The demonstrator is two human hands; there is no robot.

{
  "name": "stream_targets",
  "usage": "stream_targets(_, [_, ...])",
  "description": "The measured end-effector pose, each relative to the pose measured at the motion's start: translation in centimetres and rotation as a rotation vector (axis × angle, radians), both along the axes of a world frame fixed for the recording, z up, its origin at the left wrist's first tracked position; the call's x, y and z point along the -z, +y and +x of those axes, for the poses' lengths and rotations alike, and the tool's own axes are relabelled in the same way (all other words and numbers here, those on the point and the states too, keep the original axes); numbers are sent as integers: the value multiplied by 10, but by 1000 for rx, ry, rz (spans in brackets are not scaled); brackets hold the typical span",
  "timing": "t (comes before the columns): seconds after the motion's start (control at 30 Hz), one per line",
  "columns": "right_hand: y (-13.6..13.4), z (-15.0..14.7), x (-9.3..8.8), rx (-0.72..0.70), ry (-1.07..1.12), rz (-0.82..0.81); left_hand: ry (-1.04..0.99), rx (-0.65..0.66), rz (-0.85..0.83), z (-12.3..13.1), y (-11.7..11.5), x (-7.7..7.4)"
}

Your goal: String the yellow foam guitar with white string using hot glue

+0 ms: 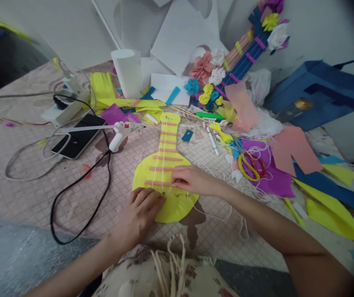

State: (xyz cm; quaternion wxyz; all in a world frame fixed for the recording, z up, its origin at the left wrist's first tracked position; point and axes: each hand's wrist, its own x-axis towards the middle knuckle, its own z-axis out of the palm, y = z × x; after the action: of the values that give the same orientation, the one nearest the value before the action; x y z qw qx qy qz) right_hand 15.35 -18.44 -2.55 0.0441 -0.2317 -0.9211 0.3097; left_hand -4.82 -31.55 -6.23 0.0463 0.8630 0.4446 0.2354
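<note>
A yellow paper guitar (177,209) with a round body and a straight neck lies flat on the table, neck pointing away from me. Pink strips cross its neck and body, and thin white string (163,165) runs lengthwise over them. My left hand (146,208) grips the lower left edge of the body, fingers bent over it and thumb hidden. Over the right half of the body, my right hand (193,180) is closed in a pinch on the white string near the lowest pink strip. Small metal pins (177,196) stick in the lower body, and loose string trails off to the right.
A white glue gun (121,134) and a phone (79,136) lie left, among cables (109,181). Yellow-handled scissors (248,168), tangled string and coloured paper crowd the right. Behind stand a flower-decorated blue guitar (241,62), a white cup (127,74) and a blue bag (319,90).
</note>
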Motion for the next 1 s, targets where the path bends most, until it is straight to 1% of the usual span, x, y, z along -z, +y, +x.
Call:
stream_targets(0.1, [10,-6,2,-22,43,29,-15,-36,-12,3,0,1])
stream_targets(0.23, [21,-16,2,0,52,54,-57,-61,1,4,-2,6])
stream_targets(0.43, [44,-20,3,-36,42,63,-136,-85,0,-1,-6,13])
stream_targets(0.67, [83,-17,3,-73,55,114,-280,-134,-31,-9,-3,13])
stream_targets(0.83, [111,-17,3,-96,50,134,-360,-120,-33,-11,-2,13])
stream_targets(1.0, [141,-17,4,-80,38,165,-433,-168,-35,-12,-1,13])
